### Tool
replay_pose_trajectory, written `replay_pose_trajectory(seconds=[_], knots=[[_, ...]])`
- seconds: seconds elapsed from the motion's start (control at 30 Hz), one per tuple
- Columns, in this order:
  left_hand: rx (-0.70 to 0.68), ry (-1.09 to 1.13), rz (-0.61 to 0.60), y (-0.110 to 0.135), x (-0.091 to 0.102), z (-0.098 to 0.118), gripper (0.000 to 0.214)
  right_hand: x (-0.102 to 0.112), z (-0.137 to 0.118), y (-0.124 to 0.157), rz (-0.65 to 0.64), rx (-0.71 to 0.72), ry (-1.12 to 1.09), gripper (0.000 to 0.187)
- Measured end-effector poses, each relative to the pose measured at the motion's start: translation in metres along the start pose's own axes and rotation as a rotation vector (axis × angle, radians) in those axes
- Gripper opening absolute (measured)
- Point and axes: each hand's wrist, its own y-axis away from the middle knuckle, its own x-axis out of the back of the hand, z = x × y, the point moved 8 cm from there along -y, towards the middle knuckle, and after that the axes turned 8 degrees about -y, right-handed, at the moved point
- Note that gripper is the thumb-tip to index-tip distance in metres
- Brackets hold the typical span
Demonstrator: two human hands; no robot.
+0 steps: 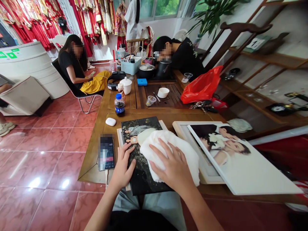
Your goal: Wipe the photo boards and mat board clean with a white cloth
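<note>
A dark photo panel (141, 175) showing a couple lies in front of me at the table's near edge, over a pale frame (119, 136). My left hand (124, 166) rests on the panel's left edge with its fingers apart. Under my right hand (172, 163) is a bunched white cloth (190, 154), which covers the panel's right part. The fingers of that hand are spread over the cloth and press it against the panel. To the right, a second photo panel (250, 166) of a couple leans at an angle on a cream frame (179, 128).
A phone (106, 152) with a cable and a white earbud case (110, 121) lie to the left. Beyond are a blue-capped bottle (119, 106), a white lidded cup (126, 86), a small bowl (163, 92) and a red plastic bag (202, 85). Two people sit near the table (91, 154).
</note>
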Motion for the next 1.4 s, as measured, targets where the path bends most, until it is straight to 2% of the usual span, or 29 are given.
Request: replay_pose_trajectory(seconds=[0.27,0.37,0.53,0.63,0.73,0.9,1.0,1.07,1.27,1.4], knots=[[0.009,0.034,0.001,0.000,0.002,0.001,0.042,-0.015,-0.033,-0.003,-0.114,0.102,-0.118,0.055],[0.014,0.029,-0.004,0.000,0.001,0.001,0.041,-0.013,-0.023,-0.006,-0.092,0.086,-0.097,0.052],[0.005,0.007,-0.002,0.000,0.000,0.000,0.041,-0.006,0.014,-0.015,-0.023,-0.040,-0.018,0.047],[0.003,0.006,-0.004,0.001,-0.001,0.000,0.041,-0.005,0.023,-0.019,-0.026,-0.066,0.002,0.047],[0.006,0.005,-0.009,0.000,-0.002,0.000,0.041,-0.006,0.014,-0.019,-0.037,-0.031,0.002,0.048],[0.016,0.024,-0.006,-0.001,0.000,0.001,0.039,-0.013,-0.015,-0.014,-0.115,0.088,-0.049,0.053],[0.018,0.036,-0.005,-0.001,0.001,0.002,0.038,-0.016,-0.021,-0.014,-0.159,0.124,-0.075,0.054],[0.018,0.037,-0.002,-0.001,0.001,0.002,0.039,-0.016,-0.013,-0.017,-0.164,0.112,-0.081,0.052],[0.017,0.016,-0.001,0.000,-0.001,-0.002,0.041,-0.016,0.033,-0.038,-0.143,0.032,-0.061,0.051],[0.025,0.016,-0.006,0.001,-0.002,-0.003,0.041,-0.019,0.038,-0.045,-0.139,0.035,-0.037,0.052]])
